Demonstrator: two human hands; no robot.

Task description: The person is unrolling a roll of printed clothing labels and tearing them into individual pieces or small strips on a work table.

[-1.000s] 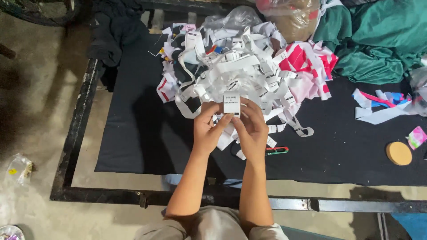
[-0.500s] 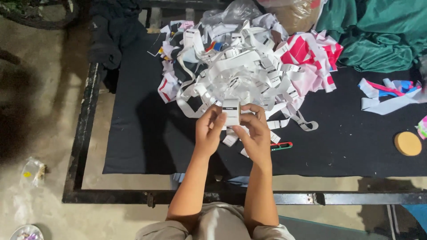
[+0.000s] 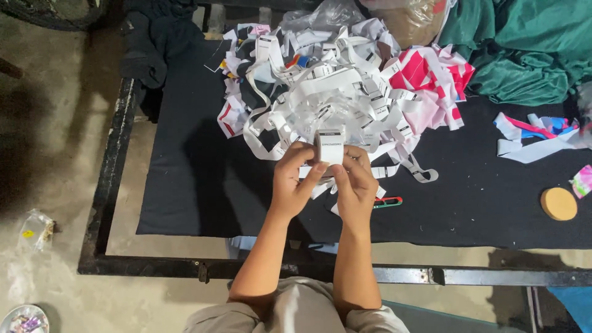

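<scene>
Matt white woven label strips (image 3: 333, 92); matt black cloth over counter (image 3: 203, 185); rough concrete floor (image 3: 55, 166); glossy clear plastic bag (image 3: 407, 18).

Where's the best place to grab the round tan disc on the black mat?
Pinch the round tan disc across its edge, coming straight down from above: it lies flat and alone on the black mat, with bare mat all around it for fingers.

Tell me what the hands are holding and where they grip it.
Both hands, left hand and right hand, hold a small white label stack, fingertips pinching its lower part and sides.
</scene>
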